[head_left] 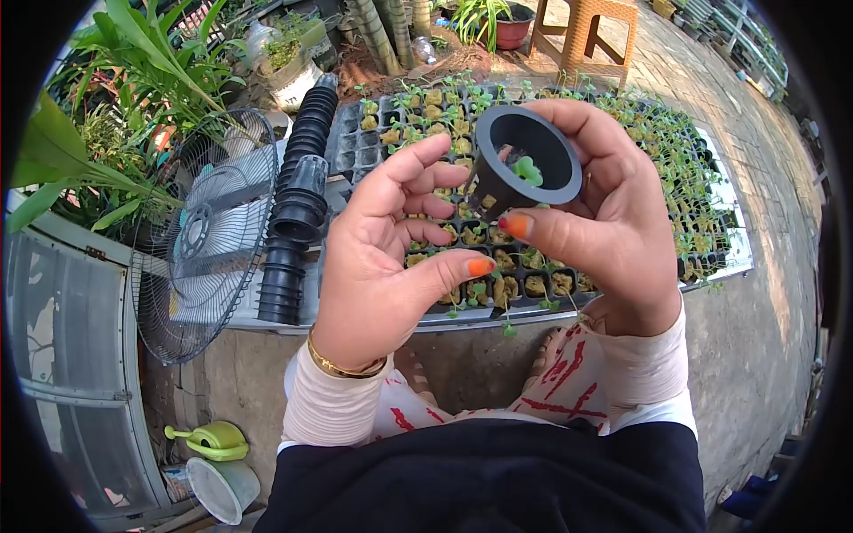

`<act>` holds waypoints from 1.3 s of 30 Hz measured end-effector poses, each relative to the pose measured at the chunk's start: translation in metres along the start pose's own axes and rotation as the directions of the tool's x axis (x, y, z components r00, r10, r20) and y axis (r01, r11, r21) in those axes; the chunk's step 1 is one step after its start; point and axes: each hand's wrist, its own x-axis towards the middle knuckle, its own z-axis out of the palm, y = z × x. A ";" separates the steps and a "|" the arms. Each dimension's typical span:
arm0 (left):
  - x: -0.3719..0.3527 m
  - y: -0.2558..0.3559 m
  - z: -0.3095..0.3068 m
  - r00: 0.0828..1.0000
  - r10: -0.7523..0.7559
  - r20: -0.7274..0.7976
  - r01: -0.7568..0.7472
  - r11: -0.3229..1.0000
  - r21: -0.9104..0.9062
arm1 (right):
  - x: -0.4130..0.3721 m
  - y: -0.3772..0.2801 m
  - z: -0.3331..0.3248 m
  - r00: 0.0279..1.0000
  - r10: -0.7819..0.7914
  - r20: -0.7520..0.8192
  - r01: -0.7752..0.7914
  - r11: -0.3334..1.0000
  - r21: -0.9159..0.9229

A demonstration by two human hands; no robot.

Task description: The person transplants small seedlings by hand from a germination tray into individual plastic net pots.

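Note:
My right hand [613, 204] grips a black net cup [487, 164] by its rim, thumb in front and fingers behind. Inside the cup shows a small green seedling [527, 171]. Just left of the cup is my left hand [391, 249], its fingers apart and curved, with nothing in it. Beneath both hands lies a black seedling tray [366, 140] whose cells hold yellowish plugs and sprouts. Long stacks of black net cups [306, 133] lie left of the tray.
A wire fan guard [204, 222] leans at the left beside leafy plants. A brown stool [582, 35] and a red pot [511, 31] stand beyond the table. On the ground at lower left are a green watering can [213, 440] and a bucket [222, 489].

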 end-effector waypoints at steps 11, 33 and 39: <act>-0.004 0.008 0.009 0.990 -0.135 -0.046 0.123 0.970 -0.211 | 0.006 0.003 -0.008 0.987 0.158 -0.040 -0.146 0.968 0.204; -0.003 -0.006 0.006 1.000 -0.013 -0.027 0.007 0.980 -0.197 | 0.003 0.001 0.000 0.984 0.178 -0.018 -0.170 0.961 0.218; 0.000 0.002 -0.012 0.985 0.166 -0.042 -0.138 0.911 0.388 | -0.007 0.004 0.010 0.981 -0.189 0.031 0.188 0.923 -0.335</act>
